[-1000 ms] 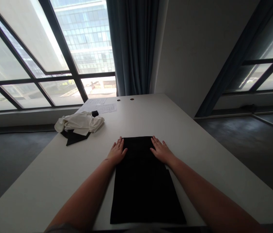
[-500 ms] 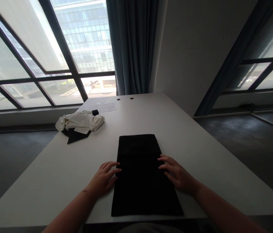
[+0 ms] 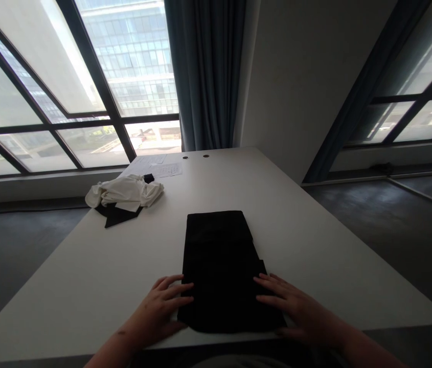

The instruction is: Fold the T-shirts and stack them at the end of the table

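A folded black cloth (image 3: 219, 260) lies lengthwise before me on the white table (image 3: 131, 286). Along its right edge a small step shows where layers do not line up. My left hand (image 3: 162, 306) rests at the near left side, fingers spread with their tips on the fabric and the thumb by the near corner. On the opposite side my right hand (image 3: 296, 306) lies with fingers stretched over the edge, its thumb close to the near right corner. Both near corners look slightly bent. Dark fabric hides the finer folds.
To the far left, a crumpled white cloth (image 3: 127, 191) lies on a black piece of fabric (image 3: 121, 217). Behind it are printed paper sheets (image 3: 165, 169). Two round holes (image 3: 206, 156) mark the table's far end, near a blue curtain (image 3: 210, 76) and windows.
Both hands have slid toward me along the cloth's sides to its near corners. The near edge has become rounded, and a step has appeared on the right edge.
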